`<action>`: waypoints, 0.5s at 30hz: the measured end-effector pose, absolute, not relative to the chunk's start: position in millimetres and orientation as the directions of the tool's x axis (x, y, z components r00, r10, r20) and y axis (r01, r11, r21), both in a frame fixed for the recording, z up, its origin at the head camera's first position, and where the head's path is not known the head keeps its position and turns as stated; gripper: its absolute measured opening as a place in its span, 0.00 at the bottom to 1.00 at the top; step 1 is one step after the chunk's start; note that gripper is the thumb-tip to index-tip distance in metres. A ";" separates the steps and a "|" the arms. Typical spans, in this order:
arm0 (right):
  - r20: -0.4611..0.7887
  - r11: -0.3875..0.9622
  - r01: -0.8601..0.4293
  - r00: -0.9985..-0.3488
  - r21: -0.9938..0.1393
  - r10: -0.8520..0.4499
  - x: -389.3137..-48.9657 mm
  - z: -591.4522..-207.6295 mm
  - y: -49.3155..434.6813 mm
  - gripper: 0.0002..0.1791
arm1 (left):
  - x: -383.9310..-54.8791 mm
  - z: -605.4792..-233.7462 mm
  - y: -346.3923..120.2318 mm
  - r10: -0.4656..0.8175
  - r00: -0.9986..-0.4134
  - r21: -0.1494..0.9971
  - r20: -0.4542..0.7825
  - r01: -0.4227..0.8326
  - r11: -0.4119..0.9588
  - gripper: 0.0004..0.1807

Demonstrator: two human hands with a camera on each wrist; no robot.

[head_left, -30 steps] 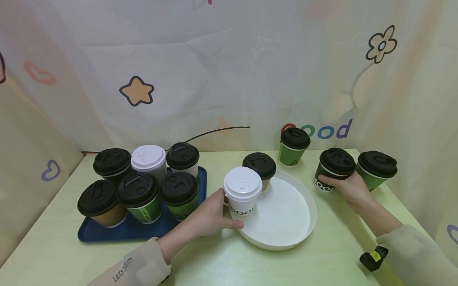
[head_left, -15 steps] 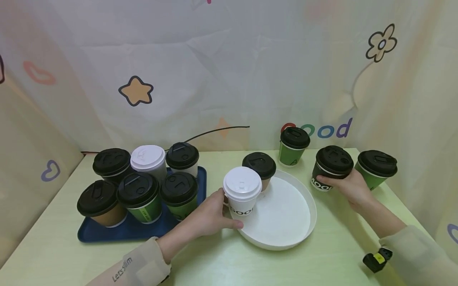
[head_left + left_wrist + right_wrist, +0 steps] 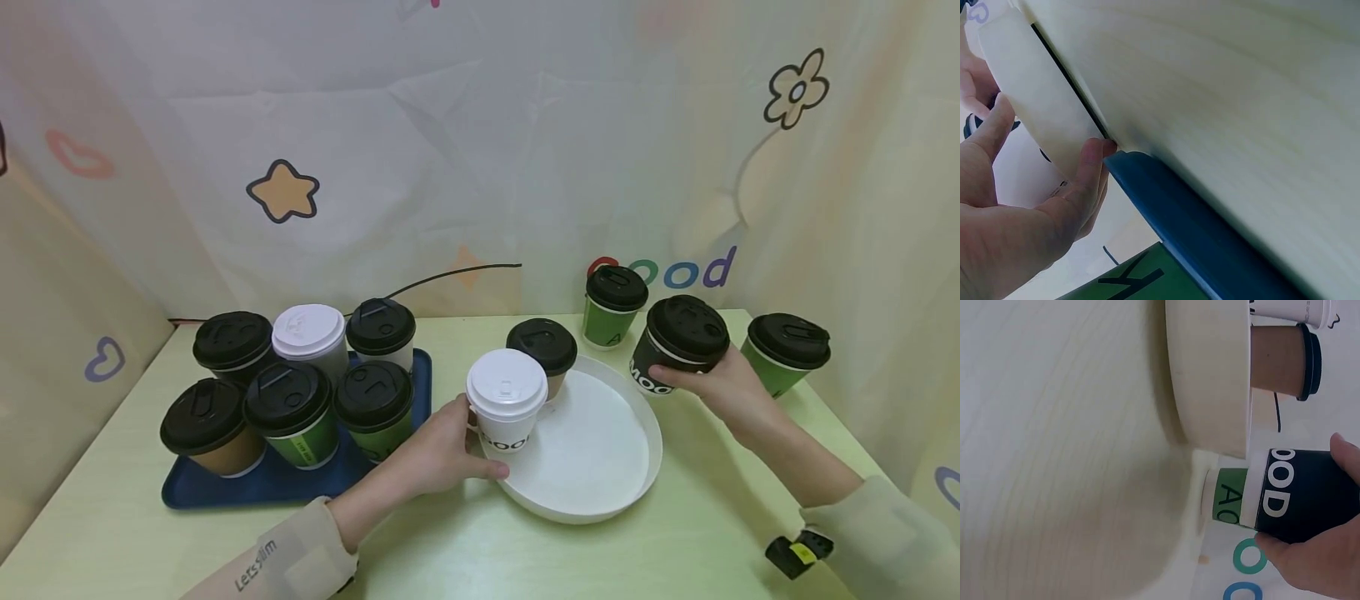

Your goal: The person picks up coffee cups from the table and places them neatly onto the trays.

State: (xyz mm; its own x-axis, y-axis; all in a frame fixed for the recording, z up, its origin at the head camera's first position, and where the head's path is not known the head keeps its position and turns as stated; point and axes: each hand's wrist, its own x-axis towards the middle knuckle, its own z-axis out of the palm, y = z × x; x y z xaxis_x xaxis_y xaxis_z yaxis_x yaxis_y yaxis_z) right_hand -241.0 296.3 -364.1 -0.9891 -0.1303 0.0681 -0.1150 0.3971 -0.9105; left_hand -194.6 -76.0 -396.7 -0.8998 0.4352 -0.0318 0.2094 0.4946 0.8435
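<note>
My right hand (image 3: 723,392) grips a black paper coffee cup (image 3: 642,358) with a black lid, near the right of a round white tray (image 3: 585,518). In the right wrist view the cup's base (image 3: 1261,487) is above table level, with a green cup (image 3: 1229,494) behind it. My left hand (image 3: 446,450) holds the tray's left edge, thumb and fingers spread along the wall, as the left wrist view of the tray wall (image 3: 1047,94) shows. On the tray stand a white cup (image 3: 506,429) with a white lid, beside that hand, and a brown cup (image 3: 555,385) with a black lid.
A blue tray (image 3: 225,498) at the left carries several lidded cups, its edge near my left hand. One green cup (image 3: 607,323) stands behind the white tray, and another green cup (image 3: 772,373) stands right of my right hand. A printed cloth (image 3: 480,167) hangs behind the table.
My right hand has lifted the black cup and moved it left towards the white tray, away from the green cup at the far right. My left hand stays at the tray's edge.
</note>
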 end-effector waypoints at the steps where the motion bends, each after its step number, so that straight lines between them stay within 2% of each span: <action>1: 0.063 0.408 -0.114 -0.989 -0.906 -0.136 -240.3 -362.6 294.1 0.43 | -194.5 -396.6 -76.0 0.436 -0.899 0.844 -0.032 0.210 0.494 0.50; 5: 0.047 0.446 -0.109 -0.988 -0.888 -0.147 -237.2 -357.3 284.6 0.46 | -193.7 -396.3 -76.0 0.436 -0.899 0.843 -0.034 0.208 0.496 0.50; 15: 0.019 0.441 -0.115 -0.976 -0.890 -0.217 -228.7 -360.8 261.6 0.47 | -195.0 -398.3 -75.9 0.447 -0.894 0.840 -0.015 0.231 0.491 0.49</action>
State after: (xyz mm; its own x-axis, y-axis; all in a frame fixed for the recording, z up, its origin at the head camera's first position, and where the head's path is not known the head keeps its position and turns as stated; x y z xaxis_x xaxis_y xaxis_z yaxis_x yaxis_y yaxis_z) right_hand -228.7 261.6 -360.8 -0.9760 -0.2171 0.0186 -0.1150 0.4407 -0.8903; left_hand -195.0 -75.9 -398.3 -0.8944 0.4471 -0.0155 0.2308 0.4909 0.8401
